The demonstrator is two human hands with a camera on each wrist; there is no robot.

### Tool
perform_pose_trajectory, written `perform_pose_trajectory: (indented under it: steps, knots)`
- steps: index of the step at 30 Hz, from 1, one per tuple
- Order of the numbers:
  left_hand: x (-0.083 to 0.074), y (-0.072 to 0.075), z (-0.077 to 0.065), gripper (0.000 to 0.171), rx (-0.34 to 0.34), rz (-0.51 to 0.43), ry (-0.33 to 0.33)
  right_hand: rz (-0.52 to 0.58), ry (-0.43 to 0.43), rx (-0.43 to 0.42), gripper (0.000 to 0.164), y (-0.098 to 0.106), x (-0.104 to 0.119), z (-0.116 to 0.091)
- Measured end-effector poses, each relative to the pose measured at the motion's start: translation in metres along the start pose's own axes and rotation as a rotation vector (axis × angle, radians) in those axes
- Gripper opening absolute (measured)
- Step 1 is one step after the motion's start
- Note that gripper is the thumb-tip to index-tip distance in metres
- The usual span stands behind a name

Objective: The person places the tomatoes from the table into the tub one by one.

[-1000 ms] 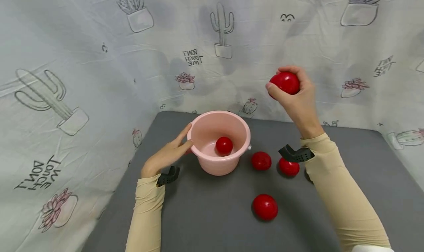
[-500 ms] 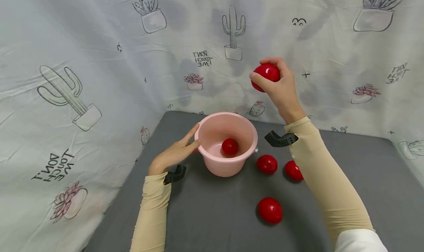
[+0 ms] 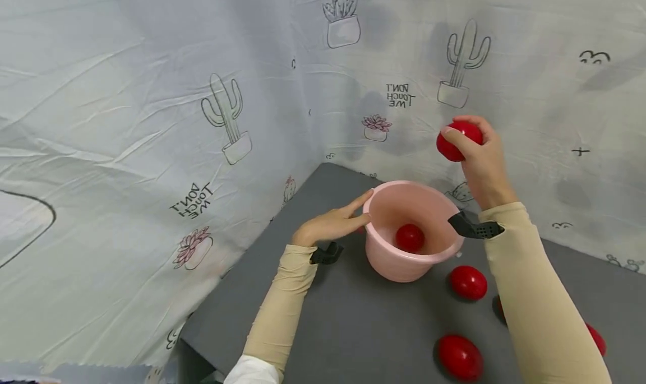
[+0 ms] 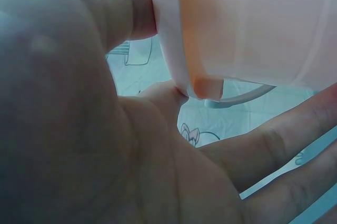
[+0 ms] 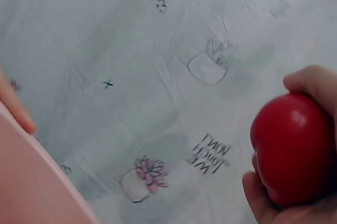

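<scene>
My right hand (image 3: 488, 165) holds a glossy red apple-like fruit (image 3: 449, 149) in the air, fingers and thumb around it. It is above and slightly right of a pink bucket (image 3: 396, 269), behind the rim in the head view. Another red fruit (image 3: 410, 238) lies at the bottom of the bucket. My left hand (image 3: 330, 225) touches the bucket's left rim with thumb and index fingertip. In the left wrist view its other fingers (image 4: 263, 155) extend straight along the bucket's side. The right wrist view shows the held fruit (image 5: 295, 150) and the bucket rim (image 5: 58, 176).
Several more red fruits lie on the grey table (image 3: 373, 333): one (image 3: 467, 283) right of the bucket, another (image 3: 460, 357) nearer the front, others partly covered by the right sleeve (image 3: 545, 300). A cactus-print cloth (image 3: 272, 132) hangs behind and to the left.
My right hand has carried the fruit leftward, closer to the bucket, and lowered it a little. The head view has turned left, shifting everything rightward. My left hand stays at the rim.
</scene>
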State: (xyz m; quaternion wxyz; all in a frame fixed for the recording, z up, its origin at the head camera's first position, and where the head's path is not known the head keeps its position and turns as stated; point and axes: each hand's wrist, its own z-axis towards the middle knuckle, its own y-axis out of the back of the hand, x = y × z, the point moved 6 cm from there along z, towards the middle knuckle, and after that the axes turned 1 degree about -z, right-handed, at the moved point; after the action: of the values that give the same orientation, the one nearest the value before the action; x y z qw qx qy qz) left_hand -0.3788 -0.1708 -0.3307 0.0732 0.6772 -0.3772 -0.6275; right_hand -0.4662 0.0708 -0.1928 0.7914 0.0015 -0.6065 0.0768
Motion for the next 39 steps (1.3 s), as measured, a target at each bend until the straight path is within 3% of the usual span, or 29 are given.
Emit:
perform_pose_trajectory:
  steps: [3, 5, 12, 17, 19, 24, 31, 39]
  knots:
    - [-0.008, -0.007, 0.009, 0.063, 0.028, -0.007, -0.035, 0.151, -0.04, 0.036, 0.036, 0.008, -0.011, -0.002]
    - [-0.009, -0.008, 0.011, 0.062, 0.033, -0.006, -0.049, 0.165, -0.073, 0.055, 0.036, 0.007, -0.021, -0.001]
    - [0.006, 0.006, -0.005, 0.064, -0.014, -0.014, -0.003, 0.185, -0.162, 0.185, 0.035, -0.031, -0.06, 0.015]
    - [0.006, 0.006, -0.011, 0.068, -0.033, -0.032, 0.026, 0.245, -0.22, 0.252, 0.049, -0.043, -0.079, 0.019]
    - [0.004, 0.004, -0.009, 0.068, -0.03, -0.035, 0.034, 0.268, -0.226, 0.288, 0.051, -0.042, -0.081, 0.019]
    - [-0.007, -0.002, 0.003, 0.069, -0.007, -0.037, 0.023, 0.284, -0.232, 0.403, 0.034, -0.031, -0.077, 0.016]
    - [-0.006, -0.002, 0.003, 0.068, -0.012, -0.046, 0.034, 0.275, -0.298, 0.572, 0.03, -0.033, -0.083, 0.006]
    - [-0.005, -0.004, 0.006, 0.067, 0.013, -0.082, 0.034, 0.238, -0.299, 0.613, 0.024, -0.02, -0.094, -0.007]
